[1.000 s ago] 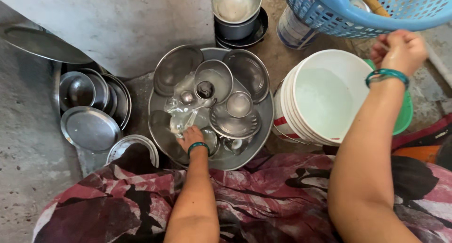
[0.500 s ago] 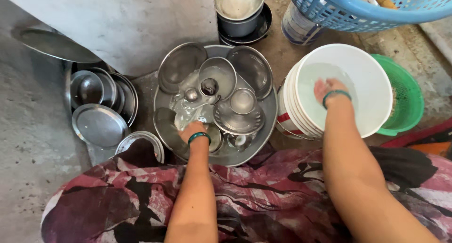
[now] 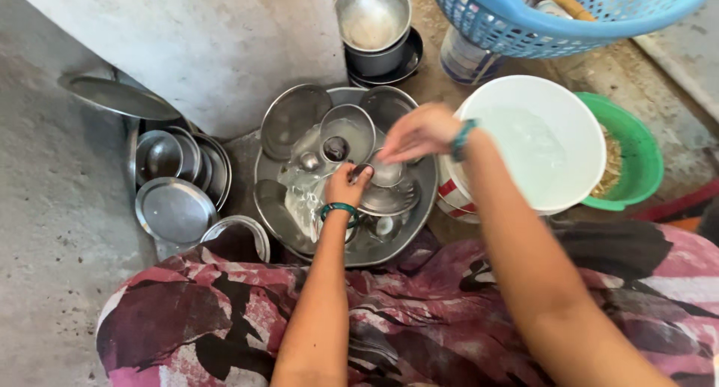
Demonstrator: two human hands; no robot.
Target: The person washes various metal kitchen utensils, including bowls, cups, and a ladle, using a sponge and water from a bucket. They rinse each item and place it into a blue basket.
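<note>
- Head view: left hand (image 3: 346,186) pinched a small round steel bowl (image 3: 386,173) inside the wide steel basin (image 3: 419,207); right hand (image 3: 419,132), fingers together, touched it.
- Steel dishes (image 3: 299,117) in the basin lay unwashed; stacked steel plates (image 3: 176,207) sat apart.

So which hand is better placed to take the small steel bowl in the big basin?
Probably the right hand: its fingertips hang just over the small steel bowl in the basin. The left hand is beside it, seemingly already on another dish.

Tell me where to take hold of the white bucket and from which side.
Take the white bucket by its rolled top rim, coming from above on the near side. It stands upright and open with water inside, so a level lift seems wise. A green basin crowds its far-right side; the right hand is already near the left rim. No handle shows.
</note>
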